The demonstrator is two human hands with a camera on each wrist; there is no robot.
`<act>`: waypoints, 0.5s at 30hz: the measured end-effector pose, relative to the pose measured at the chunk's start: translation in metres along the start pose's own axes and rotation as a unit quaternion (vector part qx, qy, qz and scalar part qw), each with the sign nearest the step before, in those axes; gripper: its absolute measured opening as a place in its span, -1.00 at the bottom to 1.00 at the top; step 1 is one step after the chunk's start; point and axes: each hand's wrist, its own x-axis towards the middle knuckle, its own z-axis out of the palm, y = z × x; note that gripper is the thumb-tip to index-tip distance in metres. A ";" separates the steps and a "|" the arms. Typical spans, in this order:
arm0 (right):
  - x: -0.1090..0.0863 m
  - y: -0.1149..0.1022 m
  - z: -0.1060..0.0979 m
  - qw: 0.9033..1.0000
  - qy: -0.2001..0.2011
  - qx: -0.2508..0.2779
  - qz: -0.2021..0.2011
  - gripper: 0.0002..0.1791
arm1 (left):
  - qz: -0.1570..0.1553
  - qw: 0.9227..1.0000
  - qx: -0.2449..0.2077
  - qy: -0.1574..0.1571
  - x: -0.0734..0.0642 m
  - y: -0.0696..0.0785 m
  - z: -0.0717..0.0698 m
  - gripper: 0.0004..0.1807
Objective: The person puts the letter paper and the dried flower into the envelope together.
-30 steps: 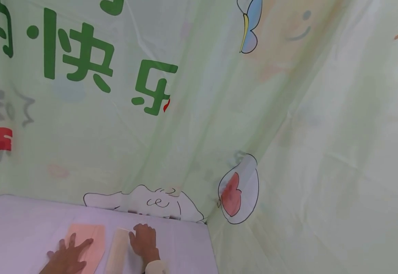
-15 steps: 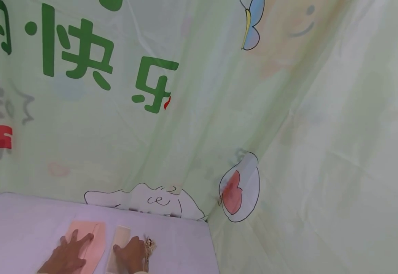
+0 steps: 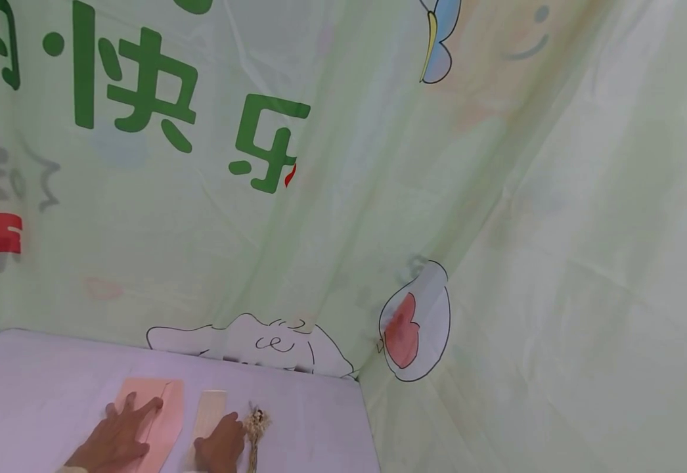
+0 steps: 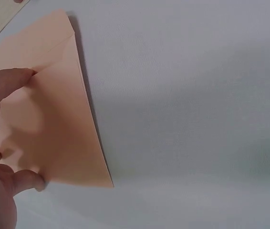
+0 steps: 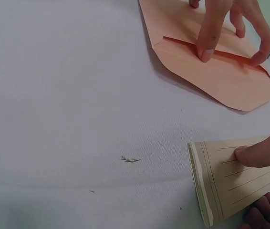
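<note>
A pink envelope lies on the table with its flap open toward the right side. My left hand rests on it, fingers spread, and the fingertips touch the paper in the left wrist view. To the right is a folded sheet of cream lined paper. My right hand grips this sheet, the thumb on its lined face and the other fingers curled at its edge. In the right wrist view the folded paper shows several layers at its end, and the envelope's opening faces it.
A small bunch of dried flowers lies just right of my right hand. Tiny sprig bits are scattered on the white table cover. A printed cloth backdrop hangs behind and to the right of the table.
My right hand has come left and down from beside the paper and now grips it. The dried flowers have come into sight beside it. My left hand stays on the envelope.
</note>
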 end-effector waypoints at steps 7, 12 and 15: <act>0.011 0.021 0.031 0.995 0.047 0.086 -0.035 -0.63 | -0.021 0.999 -0.018 -0.033 0.007 -0.005 0.000 -0.13; 0.020 0.035 0.062 0.977 0.145 0.142 -0.070 -0.63 | 0.010 1.000 -0.026 0.005 0.009 -0.016 0.005 -0.15; 0.028 0.036 0.073 0.966 0.193 0.165 -0.051 -0.60 | 0.024 0.999 -0.023 0.020 0.008 -0.022 0.010 -0.16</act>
